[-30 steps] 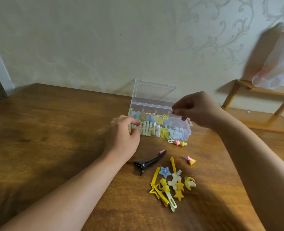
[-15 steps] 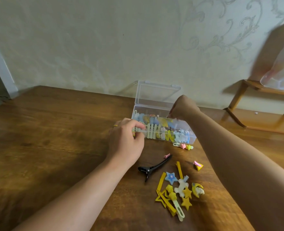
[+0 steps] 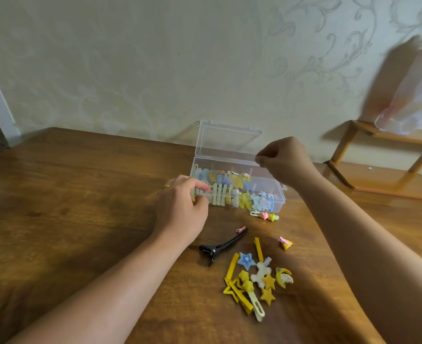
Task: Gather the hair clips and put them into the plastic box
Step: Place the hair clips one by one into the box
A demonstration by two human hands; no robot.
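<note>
Head view: the clear plastic box [image 3: 267, 194] sits on the wooden table [image 3: 68, 194] near the wall, its hinged lid [image 3: 229, 142] standing open at the back, and it already holds many yellow, blue and white hair clips.

The left arm reaches in from the lower left, forearm low over the table, and the left hand [image 3: 180, 209] rests at the box's left front corner. Its thumb and fingers are curled onto the box's front wall and rim, gripping it there. A ring [image 3: 166, 187] shows on one finger.

The right arm comes in from the lower right and crosses above the box's right end. The right hand [image 3: 284, 158] hangs over the back right corner of the box, raised off it, knuckles up, with fingers curled in and thumb meeting the fingertips. Whether anything is pinched between them cannot be told.

In front of the box, touching or just beside its right front corner, lies a small clip with pink and yellow pieces [image 3: 264, 215]. Further toward the camera from the box are a long black clip [image 3: 223, 245], a tiny pink clip [image 3: 241, 229] at its tip, a pink-and-yellow clip [image 3: 285, 243], and a loose pile of yellow, blue and white clips [image 3: 254, 279].
</note>
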